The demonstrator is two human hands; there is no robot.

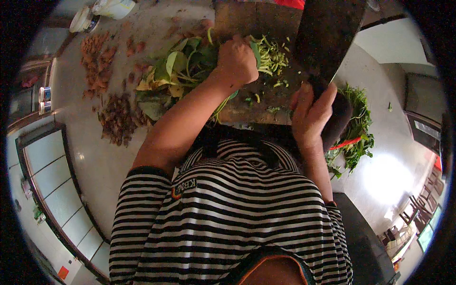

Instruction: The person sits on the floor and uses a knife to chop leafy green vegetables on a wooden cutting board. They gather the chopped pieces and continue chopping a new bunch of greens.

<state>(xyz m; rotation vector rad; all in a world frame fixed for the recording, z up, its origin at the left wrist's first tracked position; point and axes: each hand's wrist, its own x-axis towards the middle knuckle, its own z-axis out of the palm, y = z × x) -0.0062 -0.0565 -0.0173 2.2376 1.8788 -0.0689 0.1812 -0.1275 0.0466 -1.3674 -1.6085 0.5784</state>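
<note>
Near the middle of the view, my left hand (pixel 238 60) is closed around a bunch of leafy green stems (pixel 188 60) whose large leaves spread out to its left. Just right of that fist lies a heap of chopped green stem pieces (pixel 272 57) on a dark, worn wooden board (pixel 256 103). My right hand (pixel 311 108) grips the handle of a large, dark, broad-bladed cleaver (pixel 326 35); the blade points away from me, over the board's right side. Scattered green bits lie on the board between the two hands.
Reddish-brown root-like pieces (pixel 99 64) and a darker brown pile (pixel 119 119) lie on the floor at left. Two white tubs (pixel 115 8) stand at the upper left. Past my right forearm is a leafy green bundle with a red tie (pixel 347 143).
</note>
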